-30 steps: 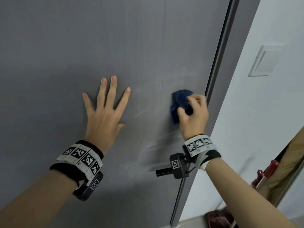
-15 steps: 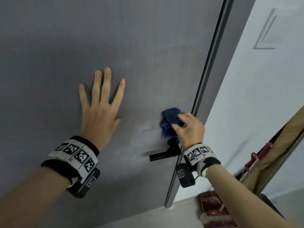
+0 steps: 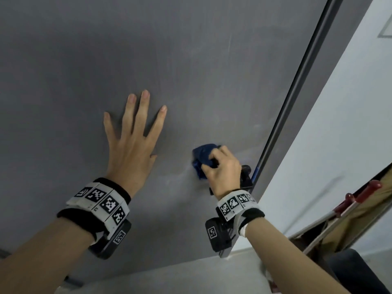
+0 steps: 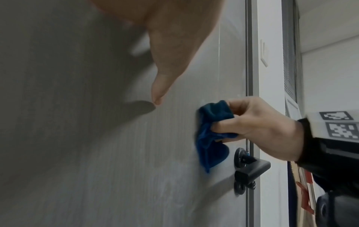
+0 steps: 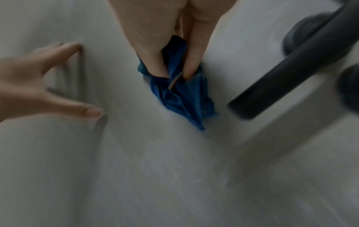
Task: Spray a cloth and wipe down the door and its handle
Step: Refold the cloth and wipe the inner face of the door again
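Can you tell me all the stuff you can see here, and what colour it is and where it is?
door: one, grey, fills most of the head view.
cloth: one, blue, bunched, pressed on the door just above the handle.
handle: one, black lever, near the door's right edge, below the cloth.
wall: one, white, right of the door.
wall switch plate: one, white, high on the wall, partly cut off.
red-tipped tool: one, red and metal, leaning low on the right; what it is I cannot tell.
wrist bands: two, black and white with square patterns, one per wrist.
left hand: fingers straight and spread, flat on the door.
right hand: grips the cloth.
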{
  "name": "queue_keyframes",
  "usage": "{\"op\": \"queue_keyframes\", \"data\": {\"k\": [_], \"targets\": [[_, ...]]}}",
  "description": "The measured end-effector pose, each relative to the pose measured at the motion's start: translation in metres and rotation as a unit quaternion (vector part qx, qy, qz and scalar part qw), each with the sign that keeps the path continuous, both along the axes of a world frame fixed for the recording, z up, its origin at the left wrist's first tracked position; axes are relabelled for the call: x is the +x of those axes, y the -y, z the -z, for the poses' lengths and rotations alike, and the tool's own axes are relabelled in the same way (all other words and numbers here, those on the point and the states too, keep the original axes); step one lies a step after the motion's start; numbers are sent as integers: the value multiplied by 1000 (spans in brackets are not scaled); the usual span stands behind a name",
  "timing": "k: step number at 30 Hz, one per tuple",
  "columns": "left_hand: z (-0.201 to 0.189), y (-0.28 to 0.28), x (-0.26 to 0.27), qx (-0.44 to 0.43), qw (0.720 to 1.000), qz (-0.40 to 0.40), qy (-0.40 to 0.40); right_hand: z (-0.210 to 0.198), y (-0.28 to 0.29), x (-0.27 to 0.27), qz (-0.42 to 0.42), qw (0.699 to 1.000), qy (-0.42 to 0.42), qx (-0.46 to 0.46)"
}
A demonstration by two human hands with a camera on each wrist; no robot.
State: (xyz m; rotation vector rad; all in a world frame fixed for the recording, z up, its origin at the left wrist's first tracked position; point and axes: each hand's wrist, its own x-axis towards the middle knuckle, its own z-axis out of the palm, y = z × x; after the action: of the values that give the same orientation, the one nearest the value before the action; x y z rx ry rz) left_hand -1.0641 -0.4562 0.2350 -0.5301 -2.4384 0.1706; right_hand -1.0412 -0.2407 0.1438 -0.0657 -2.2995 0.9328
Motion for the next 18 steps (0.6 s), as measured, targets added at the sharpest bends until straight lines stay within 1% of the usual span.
{"op": "queue_keyframes", "data": {"k": [3, 5, 6, 8, 10, 13, 15, 18], "targets": [[6, 4, 1, 1, 1000, -2, 7, 2, 40, -7, -79, 995, 28, 44], [8, 2, -1, 5, 1000, -1, 6, -3, 43, -9, -103, 993, 49, 43], [9, 0, -1, 7, 1000, -1, 6, -5, 35, -8, -102, 993, 52, 40], [11, -4, -2, 13, 1000, -3, 5, -10, 2, -3, -66, 996, 43, 44], [14, -7, -4, 22, 1000, -4, 5, -13, -42, 6, 8, 998, 36, 58], [16, -10, -6, 30, 999, -10, 3, -13, -100, 18, 100, 990, 82, 60], [16, -12, -5, 35, 999, -13, 7, -9, -121, 21, 126, 985, 106, 55], [16, -14, -3, 36, 999, -14, 17, -2, -124, 22, 160, 982, 90, 39]]}}
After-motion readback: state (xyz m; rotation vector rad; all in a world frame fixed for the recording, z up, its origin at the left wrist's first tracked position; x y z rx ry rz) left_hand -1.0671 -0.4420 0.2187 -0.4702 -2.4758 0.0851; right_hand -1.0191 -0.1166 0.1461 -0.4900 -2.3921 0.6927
